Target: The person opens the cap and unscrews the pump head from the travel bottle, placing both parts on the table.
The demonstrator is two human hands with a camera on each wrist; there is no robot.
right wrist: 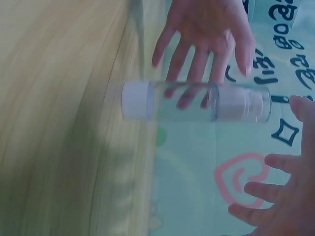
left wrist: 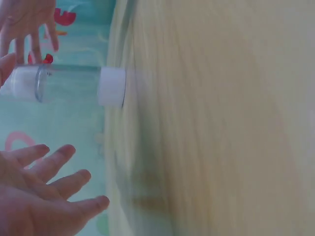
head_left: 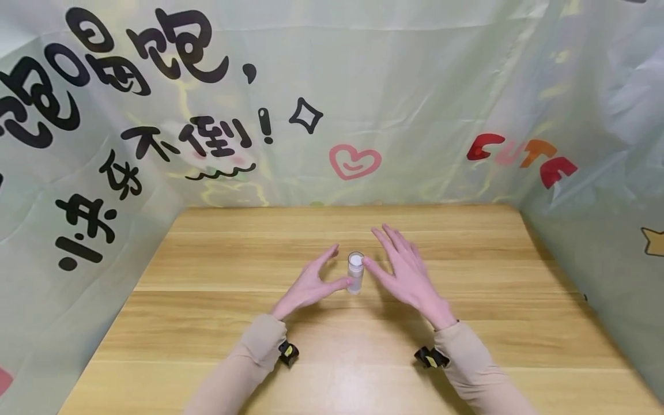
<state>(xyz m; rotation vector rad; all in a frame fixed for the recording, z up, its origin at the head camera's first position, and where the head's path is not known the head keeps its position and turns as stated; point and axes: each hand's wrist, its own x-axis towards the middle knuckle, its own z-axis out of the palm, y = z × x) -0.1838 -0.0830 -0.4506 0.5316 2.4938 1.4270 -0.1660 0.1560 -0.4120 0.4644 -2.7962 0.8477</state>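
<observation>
A small transparent bottle with a white base and a white top under a clear cap stands upright on the wooden table. In the left wrist view the bottle appears sideways, as it does in the right wrist view. To its left, my left hand has its fingers spread, the thumb tip close to the bottle's lower part. My right hand is on the other side, fingers extended and thumb near the cap. Neither hand is curled round the bottle; whether a thumb touches it, I cannot tell.
The wooden table reaches back to a pale printed curtain that hangs behind it and along both sides. Black camera mounts sit at the left wrist and the right wrist.
</observation>
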